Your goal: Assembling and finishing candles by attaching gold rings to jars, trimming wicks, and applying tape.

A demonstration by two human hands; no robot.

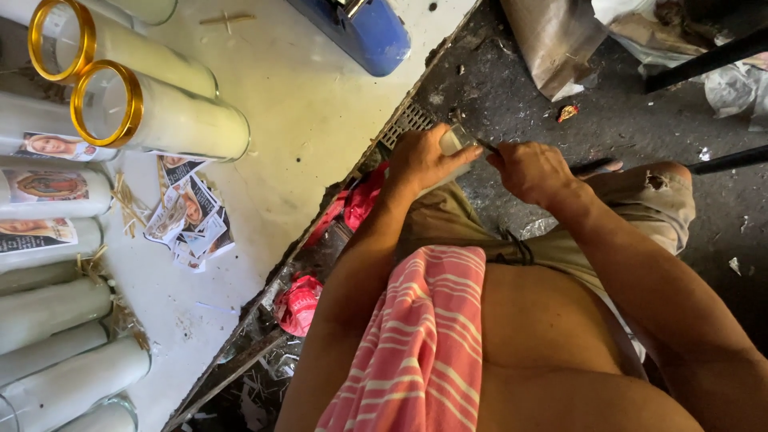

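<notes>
We see the left hand (420, 160) wrapped around a glass candle jar (454, 142), fingers closed over its side so that only a short pale stretch near the top shows between the two hands. The glass looks clear to whitish; we cannot tell whether it is filled. The right hand (532, 170) is clenched in a fist just beside it, gripping a thin dark tool (486, 147) whose tip meets the jar's end; the rest of the tool is hidden in the fist. Both hands sit close together, almost touching, above the person's lap and over the dark floor (608, 120), just past the edge of the white table (320, 120).

A pink-and-white striped cloth (424, 336) hangs down the bare torso, and tan shorts (640, 208) cover the legs. Red crumpled scraps (298, 302) lie along the table's edge.

On the table, tall white candles in glass (172, 112) lie on their sides, two with gold rims facing us; others further left carry picture labels. A small heap of loose printed labels (190, 212) lies near them, with bits of straw. A blue object (360, 28) sits at the top edge.
</notes>
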